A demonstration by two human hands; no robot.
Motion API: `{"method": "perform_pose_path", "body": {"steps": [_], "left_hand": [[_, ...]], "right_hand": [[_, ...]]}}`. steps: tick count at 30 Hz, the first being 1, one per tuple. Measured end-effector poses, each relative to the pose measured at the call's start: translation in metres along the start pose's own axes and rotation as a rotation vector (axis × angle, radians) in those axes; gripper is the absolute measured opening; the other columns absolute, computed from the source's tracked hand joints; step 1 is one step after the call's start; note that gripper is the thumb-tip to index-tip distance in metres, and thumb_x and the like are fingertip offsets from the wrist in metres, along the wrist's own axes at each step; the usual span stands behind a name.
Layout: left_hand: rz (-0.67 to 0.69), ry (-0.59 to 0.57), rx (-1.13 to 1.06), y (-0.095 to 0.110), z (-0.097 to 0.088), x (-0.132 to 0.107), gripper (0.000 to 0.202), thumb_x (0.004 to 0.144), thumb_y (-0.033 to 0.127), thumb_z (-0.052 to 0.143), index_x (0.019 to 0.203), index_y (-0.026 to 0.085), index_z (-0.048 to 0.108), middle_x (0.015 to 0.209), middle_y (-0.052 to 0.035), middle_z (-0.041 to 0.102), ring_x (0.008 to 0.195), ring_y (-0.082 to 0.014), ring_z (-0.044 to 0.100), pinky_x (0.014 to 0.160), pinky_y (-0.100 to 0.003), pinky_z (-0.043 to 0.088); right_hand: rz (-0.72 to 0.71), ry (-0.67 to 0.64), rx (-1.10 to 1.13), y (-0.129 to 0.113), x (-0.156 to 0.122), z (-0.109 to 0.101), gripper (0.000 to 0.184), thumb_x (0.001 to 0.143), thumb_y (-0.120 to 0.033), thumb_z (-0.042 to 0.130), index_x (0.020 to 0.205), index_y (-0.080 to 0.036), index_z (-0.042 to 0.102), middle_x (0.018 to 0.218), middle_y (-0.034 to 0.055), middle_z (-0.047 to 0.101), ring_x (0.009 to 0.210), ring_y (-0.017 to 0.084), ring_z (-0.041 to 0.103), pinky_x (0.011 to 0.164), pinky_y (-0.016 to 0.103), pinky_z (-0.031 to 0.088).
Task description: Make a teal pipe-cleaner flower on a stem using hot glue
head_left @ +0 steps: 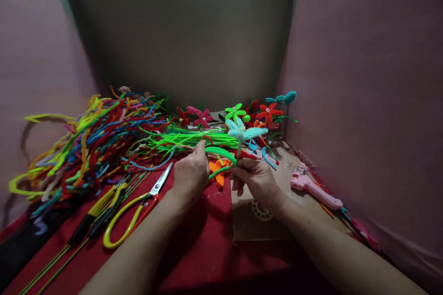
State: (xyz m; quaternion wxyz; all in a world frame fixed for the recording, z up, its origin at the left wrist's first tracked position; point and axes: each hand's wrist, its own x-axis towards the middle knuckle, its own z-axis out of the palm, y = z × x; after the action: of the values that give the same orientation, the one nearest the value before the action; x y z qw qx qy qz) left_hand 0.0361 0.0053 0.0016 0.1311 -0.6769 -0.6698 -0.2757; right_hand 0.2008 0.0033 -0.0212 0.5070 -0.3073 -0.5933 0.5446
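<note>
My left hand [190,173] is closed, pinching a bright green pipe cleaner [221,153] that arcs over to the right. My right hand [258,179] is closed round the stem of a light blue pipe-cleaner flower [244,132], which stands upright above my fingers. The green pipe cleaner meets the stem just below the blue petals. An orange pipe-cleaner flower [218,169] lies on the red cloth [204,244] between my hands.
A big tangle of coloured pipe cleaners [93,143] fills the left. Finished flowers [235,113] line the back wall. Yellow-handled scissors [138,212] and pliers [100,212] lie at left. A pink glue gun [314,189] rests on cardboard [256,226] at right.
</note>
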Motion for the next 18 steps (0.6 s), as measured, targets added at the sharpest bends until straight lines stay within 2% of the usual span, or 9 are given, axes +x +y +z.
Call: {"method": "perform_pose_path", "body": {"steps": [3,5,7,10,12,14,18], "left_hand": [[-0.234,-0.054,-0.534,-0.008,-0.002,0.007,0.045,0.079,0.026,0.05,0.122,0.012,0.047,0.082,-0.0094,0.067,0.063,-0.0197,0.064,0.054,-0.027,0.045],[-0.337,-0.208,-0.954,-0.011,-0.006,0.008,0.04,0.074,0.029,0.058,0.11,0.012,0.055,0.078,-0.0055,0.065,0.054,-0.0137,0.059,0.047,-0.023,0.041],[-0.377,-0.407,-1.308,-0.01,-0.01,0.006,0.031,0.07,0.032,0.064,0.094,0.012,0.062,0.07,-0.0014,0.061,0.047,-0.0081,0.052,0.042,-0.019,0.037],[-0.376,-0.618,-1.566,0.002,-0.013,-0.003,0.025,0.07,0.035,0.067,0.078,0.012,0.064,0.058,0.0019,0.055,0.044,-0.0048,0.045,0.041,-0.017,0.033],[-0.368,-0.648,-1.61,0.013,-0.011,-0.009,0.026,0.071,0.037,0.067,0.07,0.011,0.062,0.054,0.0024,0.052,0.041,-0.0045,0.043,0.039,-0.017,0.031],[-0.405,-0.589,-1.676,0.021,-0.005,-0.013,0.027,0.068,0.035,0.069,0.061,0.011,0.058,0.047,0.0047,0.046,0.038,-0.0033,0.037,0.037,-0.017,0.028],[-0.591,-0.492,-1.783,0.027,0.002,-0.017,0.021,0.058,0.021,0.072,0.057,0.013,0.053,0.044,0.0072,0.042,0.036,-0.0024,0.033,0.036,-0.016,0.025]], "right_hand": [[-0.086,0.009,-0.103,0.004,0.0,-0.001,0.019,0.074,-0.031,0.063,0.064,-0.014,0.06,0.045,-0.0037,0.052,0.035,0.008,0.049,0.033,0.018,0.04],[-0.127,0.01,-0.171,0.005,0.0,-0.001,0.019,0.076,-0.03,0.061,0.066,-0.014,0.06,0.045,-0.0036,0.052,0.035,0.008,0.049,0.033,0.018,0.04],[-0.139,0.003,-0.21,0.005,0.0,-0.001,0.018,0.077,-0.03,0.06,0.067,-0.014,0.061,0.046,-0.0036,0.051,0.035,0.007,0.048,0.033,0.018,0.038],[-0.152,-0.023,-0.25,0.007,0.001,-0.003,0.02,0.079,-0.031,0.058,0.071,-0.014,0.063,0.049,-0.0028,0.052,0.036,0.007,0.047,0.034,0.019,0.039],[-0.193,-0.049,-0.304,0.009,0.001,-0.004,0.021,0.081,-0.03,0.056,0.071,-0.014,0.063,0.052,-0.0019,0.053,0.039,0.007,0.049,0.036,0.019,0.04],[-0.264,-0.063,-0.37,0.012,0.0,-0.005,0.02,0.083,-0.027,0.054,0.069,-0.014,0.063,0.053,-0.0018,0.053,0.041,0.008,0.05,0.038,0.019,0.041],[-0.437,-0.041,-0.455,0.015,-0.001,-0.004,0.017,0.081,-0.017,0.054,0.067,-0.016,0.064,0.056,-0.0007,0.055,0.05,0.01,0.053,0.049,0.022,0.045]]}}
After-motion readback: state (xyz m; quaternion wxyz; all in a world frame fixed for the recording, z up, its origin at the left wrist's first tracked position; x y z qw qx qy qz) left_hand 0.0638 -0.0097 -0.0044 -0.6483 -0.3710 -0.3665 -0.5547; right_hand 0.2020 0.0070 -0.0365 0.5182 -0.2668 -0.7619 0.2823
